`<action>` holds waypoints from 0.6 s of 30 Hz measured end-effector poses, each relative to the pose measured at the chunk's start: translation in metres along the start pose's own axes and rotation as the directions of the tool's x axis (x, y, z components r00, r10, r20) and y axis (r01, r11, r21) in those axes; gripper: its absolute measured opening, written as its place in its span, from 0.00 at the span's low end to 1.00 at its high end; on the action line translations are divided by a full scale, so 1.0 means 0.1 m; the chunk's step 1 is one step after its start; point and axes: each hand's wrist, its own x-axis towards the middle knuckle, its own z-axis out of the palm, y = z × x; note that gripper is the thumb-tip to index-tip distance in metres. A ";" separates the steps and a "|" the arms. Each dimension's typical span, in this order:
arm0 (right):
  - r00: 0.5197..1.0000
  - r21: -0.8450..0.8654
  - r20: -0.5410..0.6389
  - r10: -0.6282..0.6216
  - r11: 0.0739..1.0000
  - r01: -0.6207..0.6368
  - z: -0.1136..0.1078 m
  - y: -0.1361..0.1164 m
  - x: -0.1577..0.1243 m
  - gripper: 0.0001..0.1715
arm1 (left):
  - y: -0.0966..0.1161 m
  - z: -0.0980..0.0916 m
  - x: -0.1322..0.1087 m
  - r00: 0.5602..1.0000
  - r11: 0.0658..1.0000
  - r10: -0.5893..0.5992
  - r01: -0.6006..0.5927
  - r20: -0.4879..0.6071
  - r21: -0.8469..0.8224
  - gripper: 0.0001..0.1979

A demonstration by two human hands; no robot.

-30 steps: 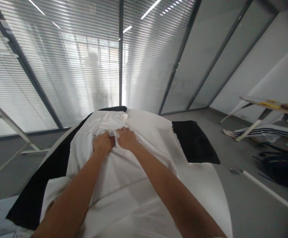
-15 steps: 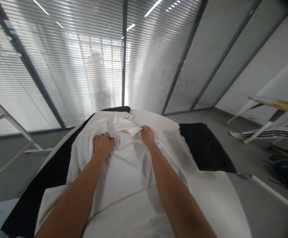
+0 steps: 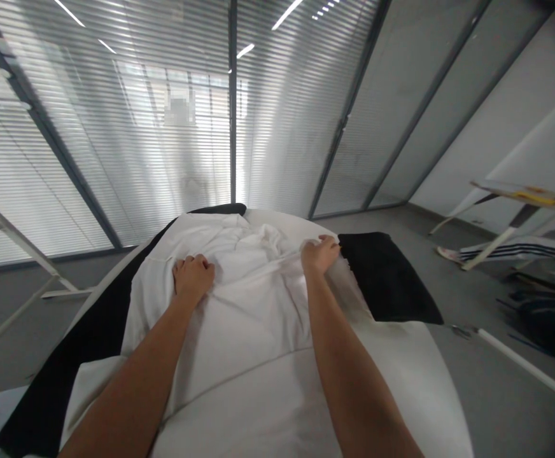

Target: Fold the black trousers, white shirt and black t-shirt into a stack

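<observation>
A white shirt (image 3: 244,299) lies spread over a rounded white table (image 3: 415,375). My left hand (image 3: 192,277) rests on the shirt left of its collar, fingers curled and pressing the cloth down. My right hand (image 3: 319,253) is at the shirt's right side near the table's far edge, pinching a fold of the white cloth and drawing it taut to the right. The collar area (image 3: 253,238) between the hands is bunched and wrinkled.
A black cloth (image 3: 385,273) lies on the table's right side and another black cloth (image 3: 91,331) along its left edge. Window blinds (image 3: 163,127) fill the background. A folding stand (image 3: 511,216), a dark bag (image 3: 549,324) and a white pole (image 3: 520,366) are on the floor at the right.
My right hand has moved from beside my left hand out to the right, pulling shirt cloth with it. My left hand has stayed nearly in place.
</observation>
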 end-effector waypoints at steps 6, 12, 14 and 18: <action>0.967 0.115 -0.045 -0.249 0.961 0.253 0.14 -0.32 -0.09 0.17 | 0.01 0.00 0.00 1.000 1.000 0.002 -0.002 0.001 0.004 0.16; 0.767 0.224 0.392 -0.508 0.861 0.456 0.35 -0.44 -0.09 0.20 | 0.01 0.00 0.01 1.000 1.000 -0.002 0.002 0.018 0.005 0.16; 0.801 0.180 0.386 -0.458 0.889 0.422 0.37 -0.32 -0.02 0.21 | 0.01 0.01 0.01 1.000 1.000 -0.003 0.003 0.017 -0.001 0.16; 0.873 0.074 0.375 -0.313 0.948 0.308 0.37 -0.03 0.11 0.25 | -0.01 0.00 0.04 1.000 1.000 -0.012 0.013 0.029 -0.015 0.16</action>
